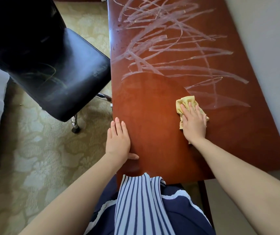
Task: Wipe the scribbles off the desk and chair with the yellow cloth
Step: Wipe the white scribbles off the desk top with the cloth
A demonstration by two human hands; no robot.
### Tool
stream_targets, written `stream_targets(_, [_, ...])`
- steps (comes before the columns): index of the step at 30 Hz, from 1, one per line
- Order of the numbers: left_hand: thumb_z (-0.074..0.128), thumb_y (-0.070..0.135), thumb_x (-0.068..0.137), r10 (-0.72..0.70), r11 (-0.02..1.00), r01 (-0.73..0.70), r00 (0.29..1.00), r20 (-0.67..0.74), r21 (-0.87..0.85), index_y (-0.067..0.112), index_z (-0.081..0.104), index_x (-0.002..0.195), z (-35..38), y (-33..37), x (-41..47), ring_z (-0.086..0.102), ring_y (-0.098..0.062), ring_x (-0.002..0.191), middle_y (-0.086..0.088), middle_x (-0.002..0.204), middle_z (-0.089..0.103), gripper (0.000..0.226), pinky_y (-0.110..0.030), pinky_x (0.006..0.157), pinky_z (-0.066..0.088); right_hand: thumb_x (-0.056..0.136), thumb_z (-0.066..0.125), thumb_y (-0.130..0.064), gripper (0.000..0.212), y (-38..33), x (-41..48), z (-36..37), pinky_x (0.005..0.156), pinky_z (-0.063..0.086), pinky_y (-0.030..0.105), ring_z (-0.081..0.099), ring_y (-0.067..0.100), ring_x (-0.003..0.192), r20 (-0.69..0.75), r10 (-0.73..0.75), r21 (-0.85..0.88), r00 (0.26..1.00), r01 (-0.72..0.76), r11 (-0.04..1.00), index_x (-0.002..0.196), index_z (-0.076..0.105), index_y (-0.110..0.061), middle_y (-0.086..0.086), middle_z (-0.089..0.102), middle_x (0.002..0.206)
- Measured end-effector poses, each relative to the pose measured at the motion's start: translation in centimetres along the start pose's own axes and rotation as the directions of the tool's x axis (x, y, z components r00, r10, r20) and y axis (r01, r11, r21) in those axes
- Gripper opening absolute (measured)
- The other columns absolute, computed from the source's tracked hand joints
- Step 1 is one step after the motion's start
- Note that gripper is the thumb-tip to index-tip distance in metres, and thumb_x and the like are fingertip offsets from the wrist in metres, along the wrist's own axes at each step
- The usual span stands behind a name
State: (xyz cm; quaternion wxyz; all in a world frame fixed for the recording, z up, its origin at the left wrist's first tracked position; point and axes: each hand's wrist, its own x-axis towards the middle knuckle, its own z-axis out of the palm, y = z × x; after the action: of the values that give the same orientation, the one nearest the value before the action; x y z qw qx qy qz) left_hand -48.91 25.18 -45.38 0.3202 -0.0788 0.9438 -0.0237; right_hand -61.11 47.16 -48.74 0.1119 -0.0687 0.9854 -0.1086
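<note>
Scribbles (169, 39) cover the far desk (152, 133); right hand (194, 122) presses yellow cloth (185, 102) down.

The reddish-brown desk (152, 133) is marked with whitish scribbles (161, 39) across its far part, while glossy wood is shown nearer. The crumpled yellow cloth (185, 103) is pressed onto the desk by the right hand (194, 122), at the scribbles' near edge. The black chair (59, 65) is set just left of the desk, its seat faintly scribbled.
</note>
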Motion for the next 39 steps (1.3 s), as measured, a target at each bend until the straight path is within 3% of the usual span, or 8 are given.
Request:
stream_targets(5, [0.056,0.074,0.071,0.070,0.997,-0.071,0.996,-0.059,-0.012,-0.005,-0.011,0.146,0.4,-1.2,0.0,-0.003,-0.039,0.145,-0.029,0.154,-0.011,0.128,-0.043,0.118,0.008,0.099,0.040,-0.043,0.050,-2.3,-2.7,0.4,0.118,-0.001,0.046,0.002,0.020,0.147,0.093,-0.028,0.003,0.995,0.028,1.000,0.147,0.027,-0.038,-0.007,0.013,0.159])
stream_targets(9, [0.047,0.067,0.084,0.135,0.982,-0.155,0.977,-0.166,-0.113,0.003,0.000,0.150,1.5,-3.4,-0.5,0.002,-0.029,0.146,-0.017,0.159,-0.004,0.103,-0.044,0.118,0.008,0.094,0.042,-0.055,0.055,-5.1,-7.0,1.4,0.117,0.000,0.048,0.001,0.022,0.147,0.132,-0.103,-0.030,0.986,0.108,0.994,0.146,0.027,-0.042,-0.008,0.012,0.159])
stream_targets(14, [0.037,0.047,0.098,0.046,0.919,-0.132,0.972,-0.232,-0.371,0.011,0.016,0.150,3.9,-4.8,-2.1,0.009,-0.028,0.145,-0.012,0.159,0.009,0.066,-0.048,0.116,0.008,0.091,0.043,-0.060,0.054,-8.0,-12.0,3.6,0.115,-0.003,0.054,0.001,0.023,0.146,0.163,-0.256,-0.063,0.953,0.269,0.961,0.142,0.032,-0.046,-0.009,0.014,0.158])
stream_targets(17, [0.031,0.040,0.101,0.031,0.905,-0.124,0.974,-0.226,-0.408,0.013,0.018,0.149,5.4,-5.8,-3.5,0.007,-0.029,0.146,-0.012,0.159,0.008,0.057,-0.048,0.116,0.006,0.086,0.036,-0.064,0.056,-9.1,-15.2,5.1,0.111,0.011,0.063,0.016,0.031,0.144,0.130,-0.374,-0.058,0.918,0.384,0.922,0.137,0.045,-0.042,-0.003,0.030,0.154])
stream_targets(25, [0.035,0.037,0.101,0.001,0.881,-0.113,0.972,-0.237,-0.460,0.011,0.014,0.151,6.7,-6.8,-5.0,-0.003,-0.024,0.147,-0.012,0.160,0.001,0.060,-0.045,0.118,0.001,0.092,0.033,-0.040,0.040,-10.1,-19.8,7.4,0.104,0.025,0.064,0.040,0.035,0.133,0.072,-0.576,-0.036,0.815,0.579,0.815,0.125,0.057,-0.041,-0.001,0.047,0.144])
stream_targets(30, [0.039,0.039,0.099,0.026,0.866,-0.171,0.953,-0.301,-0.470,0.012,0.017,0.150,6.2,-6.2,-5.2,-0.005,-0.023,0.147,-0.012,0.160,0.001,0.062,-0.044,0.117,0.000,0.091,0.040,-0.039,0.034,-10.0,-19.1,7.1,0.101,0.036,0.056,0.052,0.031,0.117,-0.016,-0.617,-0.005,0.787,0.617,0.787,0.113,0.066,-0.036,-0.002,0.060,0.125])
stream_targets(35, [0.041,0.037,0.099,0.004,0.857,-0.173,0.944,-0.330,-0.485,0.013,0.022,0.149,4.9,-5.1,-4.3,-0.003,-0.024,0.147,-0.011,0.159,0.004,0.059,-0.044,0.118,0.000,0.088,0.043,-0.041,0.033,-10.0,-16.9,6.6,0.101,0.038,0.046,0.050,0.027,0.117,0.014,-0.742,-0.008,0.670,0.742,0.670,0.110,0.064,-0.027,0.003,0.059,0.117])
stream_targets(39, [0.041,0.037,0.099,-0.004,0.868,-0.151,0.950,-0.313,-0.473,0.013,0.022,0.149,3.5,-2.7,-2.7,-0.003,-0.025,0.147,-0.010,0.160,0.003,0.059,-0.044,0.117,0.000,0.086,0.048,-0.035,0.029,-8.7,-15.7,6.1,0.088,0.045,0.040,0.051,0.025,0.111,0.028,-0.764,0.023,0.645,0.763,0.646,0.108,0.062,-0.022,0.003,0.058,0.113])
